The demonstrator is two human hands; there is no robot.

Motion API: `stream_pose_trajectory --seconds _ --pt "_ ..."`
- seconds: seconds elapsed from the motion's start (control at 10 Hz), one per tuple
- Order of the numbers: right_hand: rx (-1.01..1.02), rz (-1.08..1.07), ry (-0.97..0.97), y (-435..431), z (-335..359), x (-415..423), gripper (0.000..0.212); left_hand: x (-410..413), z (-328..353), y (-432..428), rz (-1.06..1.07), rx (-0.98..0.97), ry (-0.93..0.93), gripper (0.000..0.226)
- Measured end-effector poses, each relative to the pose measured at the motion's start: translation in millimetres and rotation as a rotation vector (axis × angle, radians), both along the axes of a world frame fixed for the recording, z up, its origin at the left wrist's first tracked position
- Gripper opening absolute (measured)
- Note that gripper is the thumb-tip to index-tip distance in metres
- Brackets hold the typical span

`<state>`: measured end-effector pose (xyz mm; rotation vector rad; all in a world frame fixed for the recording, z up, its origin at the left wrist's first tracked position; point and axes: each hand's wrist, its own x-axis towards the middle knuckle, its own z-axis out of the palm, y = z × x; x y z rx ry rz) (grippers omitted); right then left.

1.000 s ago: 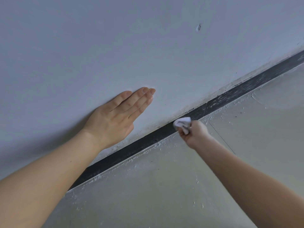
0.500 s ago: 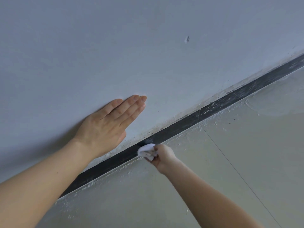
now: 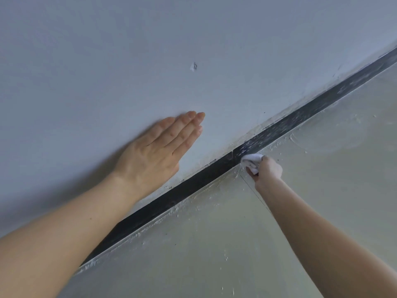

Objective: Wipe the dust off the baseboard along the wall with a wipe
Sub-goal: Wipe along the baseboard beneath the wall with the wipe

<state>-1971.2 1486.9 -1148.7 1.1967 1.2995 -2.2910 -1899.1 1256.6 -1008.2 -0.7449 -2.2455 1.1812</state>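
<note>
Baseboard (image 3: 193,184) runs as a dark strip from 7 o'clock up to 2 o'clock, where wall (image 3: 129,61) meets floor (image 3: 236,244). My left hand (image 3: 154,153) lies flat on the wall, fingers straight and together, I judge to steady my lean. At its 3 o'clock, my right hand (image 3: 268,171) pinches the bunched white wipe (image 3: 251,159) against the strip beside a joint. Dusty streaks lie onward toward 2 o'clock.

Two bare forearms (image 3: 64,233), fingernails (image 3: 200,115) seemingly short
</note>
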Motion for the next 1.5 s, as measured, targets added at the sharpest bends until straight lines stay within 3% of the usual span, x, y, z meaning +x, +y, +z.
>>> stream_pose_trajectory --seconds 0.1,0.2,0.3,0.4,0.6,0.8,1.0,1.2,1.3,1.5 --pt "-0.093 0.207 -0.12 -40 -7 34 0.018 -4 1 3 0.004 0.046 0.013 0.068" --pt "-0.347 0.443 -0.193 -86 8 78 0.015 -4 2 4 0.01 0.039 0.014 0.069" --pt "-0.506 0.496 -0.247 -115 25 104 0.014 -3 3 5 0.028 0.021 0.001 0.07" --pt "-0.609 0.384 -0.248 -120 35 98 0.022 -3 5 6 0.018 0.023 -0.003 0.07" --pt "-0.327 0.127 -0.139 -62 21 36 0.014 -1 6 6 0.007 0.047 -0.014 0.066" --pt "-0.226 -0.163 0.016 11 32 -2 0.015 -2 3 10 0.042 0.073 -0.037 0.066" --pt "-0.362 0.183 -0.13 -34 -2 52 0.025 -5 -1 16 0.053 0.065 -0.043 0.069" --pt "-0.485 0.723 -0.142 -113 4 125 0.009 -5 1 14 0.066 0.023 -0.053 0.071" --pt "-0.524 0.638 -0.172 -131 -2 124 0.02 -6 3 14 0.061 0.009 -0.059 0.072" --pt "-0.274 0.292 -0.238 -85 -8 41 0.029 -6 0 15 0.065 -0.022 -0.05 0.077"
